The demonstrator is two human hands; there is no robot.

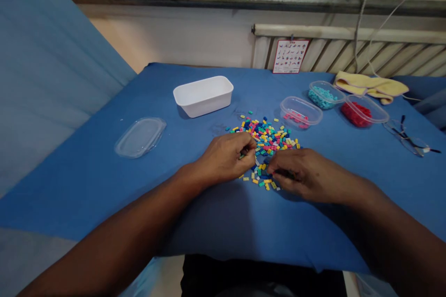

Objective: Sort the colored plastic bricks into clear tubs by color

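A loose pile of small toy bricks (266, 137) in yellow, pink, blue, teal and green lies on the blue cloth. At the left edge of the pile is my left hand (228, 155), its fingers curled in; what they hold, if anything, is hidden. My right hand (303, 174) is low over the near right part of the pile, thumb and fingers pinched together. A tiny pinkish-red toy brick (273, 174) shows at those fingertips. Just beyond the pile, a clear tub (313, 115) holds some pink bricks.
Behind the pile stands a white box (209, 106). A clear lid (141, 138) lies at left. Two more clear tubs hold teal bricks (322, 96) and red bricks (357, 113). Glasses (406, 138) and a yellow cloth (369, 86) lie at right; a picture card (290, 57) leans against the radiator.
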